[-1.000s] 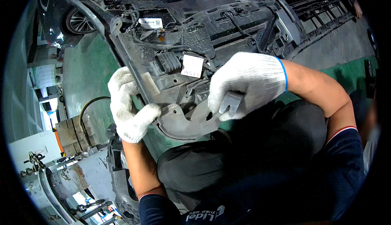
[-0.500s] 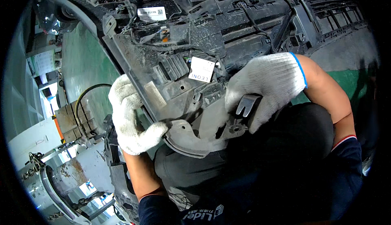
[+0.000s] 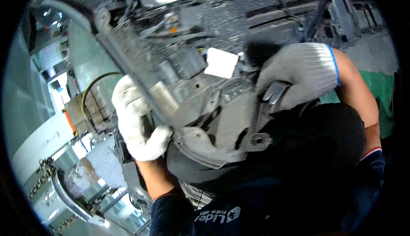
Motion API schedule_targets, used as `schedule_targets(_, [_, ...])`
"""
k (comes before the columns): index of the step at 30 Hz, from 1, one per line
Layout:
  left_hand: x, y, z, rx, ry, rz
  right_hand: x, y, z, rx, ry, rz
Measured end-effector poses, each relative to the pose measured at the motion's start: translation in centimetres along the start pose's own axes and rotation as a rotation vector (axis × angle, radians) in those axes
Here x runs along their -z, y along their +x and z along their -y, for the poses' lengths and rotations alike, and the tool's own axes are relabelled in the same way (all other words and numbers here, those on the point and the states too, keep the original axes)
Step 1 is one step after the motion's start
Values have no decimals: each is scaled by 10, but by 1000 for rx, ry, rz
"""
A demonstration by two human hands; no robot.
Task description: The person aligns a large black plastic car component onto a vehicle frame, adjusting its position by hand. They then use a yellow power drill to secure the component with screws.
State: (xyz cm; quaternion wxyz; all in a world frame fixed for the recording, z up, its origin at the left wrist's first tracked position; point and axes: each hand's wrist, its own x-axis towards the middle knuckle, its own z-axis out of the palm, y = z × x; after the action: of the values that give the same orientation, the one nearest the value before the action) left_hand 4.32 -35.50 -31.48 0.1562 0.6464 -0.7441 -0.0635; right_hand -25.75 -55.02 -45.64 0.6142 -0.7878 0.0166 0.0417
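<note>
A large dirty black plastic car part, probably a bumper assembly, lies across my lap and reaches away from me. My left hand, in a white knit glove, is wrapped around its left edge, the thumb near the curved corner. My right hand, in a greyish knit glove with a blue cuff, grips a forked metal pry tool. The two-pronged end shows between thumb and fingers; the rest is hidden. Just below it is a bracket tab with a round hole. Motion blurs the view.
A blank-looking white label, a ribbed module and cables sit on the part. To the left are a green floor, a curved hose, chains and a large grey metal cylinder.
My right hand with the pry tool has moved up and to the right, off the tab with the hole, which is now more exposed. My left hand keeps its grip on the edge.
</note>
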Motion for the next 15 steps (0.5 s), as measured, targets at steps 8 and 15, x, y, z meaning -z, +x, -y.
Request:
schedule_targets(8, [-1, 0, 9, -38, -38, -15, 2, 7, -1, 60, 73, -5])
schedule_targets(15, [-3, 5, -1, -15, -28, -42, 2, 11, -1, 39, 20, 43])
